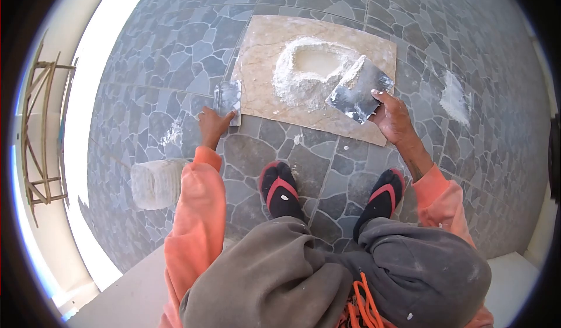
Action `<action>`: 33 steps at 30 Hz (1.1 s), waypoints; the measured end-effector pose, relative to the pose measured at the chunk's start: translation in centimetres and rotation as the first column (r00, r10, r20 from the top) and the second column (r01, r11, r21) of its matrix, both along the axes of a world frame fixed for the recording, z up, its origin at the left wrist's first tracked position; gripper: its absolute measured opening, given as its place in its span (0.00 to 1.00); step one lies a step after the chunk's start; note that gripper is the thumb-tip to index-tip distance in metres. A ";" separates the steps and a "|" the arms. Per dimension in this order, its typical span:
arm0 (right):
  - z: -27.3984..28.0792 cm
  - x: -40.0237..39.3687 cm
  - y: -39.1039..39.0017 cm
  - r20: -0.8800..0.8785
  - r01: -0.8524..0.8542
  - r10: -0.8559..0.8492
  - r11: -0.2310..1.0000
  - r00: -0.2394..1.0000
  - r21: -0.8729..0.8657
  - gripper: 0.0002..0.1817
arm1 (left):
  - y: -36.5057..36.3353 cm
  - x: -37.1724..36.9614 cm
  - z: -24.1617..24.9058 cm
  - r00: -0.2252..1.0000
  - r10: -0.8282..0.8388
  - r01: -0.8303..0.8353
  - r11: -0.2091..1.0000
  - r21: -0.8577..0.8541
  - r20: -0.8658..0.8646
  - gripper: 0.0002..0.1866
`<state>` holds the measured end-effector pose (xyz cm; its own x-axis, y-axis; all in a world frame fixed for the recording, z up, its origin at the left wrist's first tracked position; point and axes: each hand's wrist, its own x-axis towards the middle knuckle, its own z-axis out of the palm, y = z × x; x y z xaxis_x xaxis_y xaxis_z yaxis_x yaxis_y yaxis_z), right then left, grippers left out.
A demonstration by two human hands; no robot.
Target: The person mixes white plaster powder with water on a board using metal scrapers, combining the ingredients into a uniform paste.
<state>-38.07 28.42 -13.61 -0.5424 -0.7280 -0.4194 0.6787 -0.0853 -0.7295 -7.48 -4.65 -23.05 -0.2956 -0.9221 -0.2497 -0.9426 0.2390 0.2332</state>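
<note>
Between our hands, the white powder ring (310, 71) is sitting on a beige tile (263, 88). Our right hand (392, 117) is gripping a wide trowel (359, 91), angled into the heap's edge, while our left hand (211, 125) is pinching a small scraper (228, 99), keeping it ready at the tile's corner.

Small scraper (228, 99): metal, powder-dusted, lying flat at board's left edge. Wide trowel (358, 90): grey blade tilted, edge in white powder ring (310, 71), right side.
</note>
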 end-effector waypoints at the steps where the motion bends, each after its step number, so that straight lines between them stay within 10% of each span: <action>1: 0.2 -0.7 0.4 -0.017 0.012 -0.012 1.000 1.000 -0.004 0.18 | -0.4 -0.2 0.2 1.000 0.003 -0.003 0.999 0.043 0.000 0.55; 5: 0.2 -2.5 1.5 -0.080 0.040 -0.039 0.999 0.996 0.008 0.19 | -1.7 -0.1 0.4 1.000 -0.013 0.013 0.997 0.075 0.000 0.56; 11: 0.0 -3.4 2.2 -0.127 0.053 -0.044 0.996 0.991 0.071 0.20 | -4.4 0.2 0.4 0.893 -0.200 0.311 0.921 0.232 -0.403 0.30; 14: -1.0 -3.8 2.0 -0.138 0.065 -0.050 0.992 0.989 0.105 0.20 | -0.8 -3.9 8.3 0.874 -0.221 0.335 0.919 0.207 -0.432 0.20; 21: 0.8 -2.2 -0.7 -0.190 0.024 0.003 0.990 0.982 0.140 0.20 | 3.4 -11.5 16.2 0.692 -0.301 0.554 0.804 0.215 -0.656 0.22; 33: 1.1 -1.6 -5.2 -0.448 0.076 0.053 0.961 0.892 0.265 0.13 | 11.4 -19.5 17.5 0.553 -0.644 0.717 0.691 -0.093 -0.529 0.18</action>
